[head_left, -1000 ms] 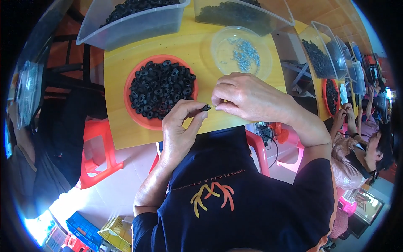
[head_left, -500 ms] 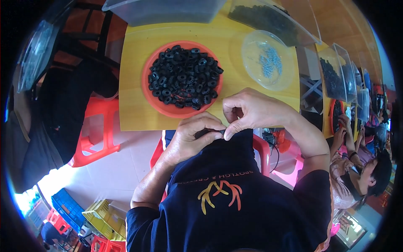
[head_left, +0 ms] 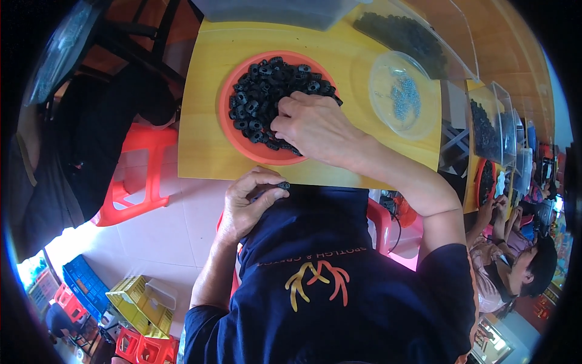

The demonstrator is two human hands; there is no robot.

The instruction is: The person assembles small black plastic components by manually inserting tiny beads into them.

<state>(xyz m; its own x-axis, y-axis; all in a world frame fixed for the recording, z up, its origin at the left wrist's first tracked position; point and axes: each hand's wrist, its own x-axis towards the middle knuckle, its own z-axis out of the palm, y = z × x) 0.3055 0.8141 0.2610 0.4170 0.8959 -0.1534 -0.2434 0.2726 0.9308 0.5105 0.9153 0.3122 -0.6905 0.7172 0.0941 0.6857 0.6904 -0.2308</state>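
My left hand (head_left: 250, 203) is closed at the front edge of the table, pinching a small black plastic piece (head_left: 283, 185) between thumb and forefinger. My right hand (head_left: 315, 124) reaches over an orange-red round bowl (head_left: 233, 142), its fingers bent down into a heap of black plastic pieces (head_left: 250, 103). These pieces are small and stubby, with a hole through several of them. The right fingertips are hidden among them, so what they grip cannot be made out. Right of the bowl, a clear round dish (head_left: 379, 91) holds many tiny silvery metal parts (head_left: 405, 100).
A large translucent bin (head_left: 273, 15) stands at the table's far edge. Beside it a clear bin (head_left: 406, 42) holds dark pieces. A red stool (head_left: 145, 148) is at the left, with yellow crates (head_left: 136, 300) behind. Another person (head_left: 497, 267) sits at the right.
My right hand has parted from the left and moved up into the bowl. My left hand has shifted slightly left, still pinching the black piece.
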